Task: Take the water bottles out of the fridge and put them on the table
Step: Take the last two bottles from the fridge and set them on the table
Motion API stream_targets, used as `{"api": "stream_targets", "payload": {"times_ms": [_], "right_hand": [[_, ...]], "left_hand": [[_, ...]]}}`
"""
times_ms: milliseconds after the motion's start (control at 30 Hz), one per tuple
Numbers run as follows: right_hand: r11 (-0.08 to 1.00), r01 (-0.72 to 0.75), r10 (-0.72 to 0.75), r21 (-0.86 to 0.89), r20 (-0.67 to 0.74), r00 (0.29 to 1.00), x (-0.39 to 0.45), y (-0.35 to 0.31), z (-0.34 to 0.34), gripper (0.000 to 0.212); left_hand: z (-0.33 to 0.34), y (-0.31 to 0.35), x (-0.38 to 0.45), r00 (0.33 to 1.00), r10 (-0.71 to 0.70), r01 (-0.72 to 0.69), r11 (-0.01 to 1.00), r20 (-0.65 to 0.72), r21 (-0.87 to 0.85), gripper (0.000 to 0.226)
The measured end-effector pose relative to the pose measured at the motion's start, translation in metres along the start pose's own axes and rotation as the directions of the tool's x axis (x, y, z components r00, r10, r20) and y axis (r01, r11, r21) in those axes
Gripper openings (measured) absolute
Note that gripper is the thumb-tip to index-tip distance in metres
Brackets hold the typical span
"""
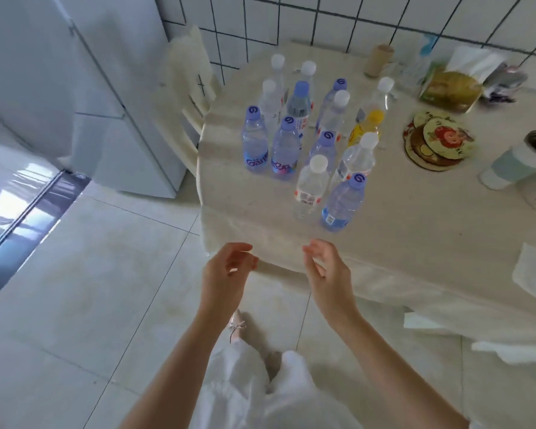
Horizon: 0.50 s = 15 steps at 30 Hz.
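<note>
The water bottles (310,140) stand upright in a tight cluster on the table (415,243), some nearly touching, and the two nearest sit close to the front edge; a careless reach into the group, or a tug on the cloth that hangs over the edge, could likely knock one into its neighbours and topple several, or send a front bottle to the floor. They are clear plastic, some with lilac caps and blue labels, others with white caps, and one yellow bottle (367,126) stands among them. Both hands hover just off the table's near edge and hold nothing: the left hand (229,269) and the right hand (324,267) have loosely curled, relaxed fingers. The fridge (84,97) stands to the left, its doors apparently closed, with a chair (188,97) between it and the table.
</note>
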State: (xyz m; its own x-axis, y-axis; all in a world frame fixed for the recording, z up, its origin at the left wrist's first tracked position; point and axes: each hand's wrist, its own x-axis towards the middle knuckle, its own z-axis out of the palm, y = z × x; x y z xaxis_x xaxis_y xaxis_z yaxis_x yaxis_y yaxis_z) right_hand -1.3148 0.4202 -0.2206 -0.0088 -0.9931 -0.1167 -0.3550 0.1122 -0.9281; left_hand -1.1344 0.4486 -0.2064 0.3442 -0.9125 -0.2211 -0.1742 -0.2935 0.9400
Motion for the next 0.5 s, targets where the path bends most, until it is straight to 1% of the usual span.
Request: {"api": "stream_targets", "payload": {"times_ms": [133,267,400,500], "right_hand": [[0.992,0.117,-0.111,-0.039,0.123,0.986,-0.011,-0.028,0.03,0.024],[0.977,0.212,-0.198,-0.038,0.23,0.953,-0.015,-0.066,0.07,0.021],[0.96,0.28,-0.264,-0.011,0.302,0.916,-0.011,-0.109,0.118,0.022],[0.949,0.313,-0.307,0.033,0.32,0.897,-0.008,-0.141,0.159,0.021]], "left_hand": [[-0.041,-0.002,-0.019,0.989,-0.023,0.02,1.0,-0.149,-0.023,0.021],[-0.086,-0.002,-0.026,0.955,-0.03,0.012,0.998,-0.296,-0.062,0.02],[-0.137,-0.006,-0.02,0.916,-0.027,0.0,0.998,-0.401,-0.068,0.021],[-0.18,-0.011,-0.008,0.896,-0.002,-0.022,0.999,-0.443,-0.048,0.021]]}}
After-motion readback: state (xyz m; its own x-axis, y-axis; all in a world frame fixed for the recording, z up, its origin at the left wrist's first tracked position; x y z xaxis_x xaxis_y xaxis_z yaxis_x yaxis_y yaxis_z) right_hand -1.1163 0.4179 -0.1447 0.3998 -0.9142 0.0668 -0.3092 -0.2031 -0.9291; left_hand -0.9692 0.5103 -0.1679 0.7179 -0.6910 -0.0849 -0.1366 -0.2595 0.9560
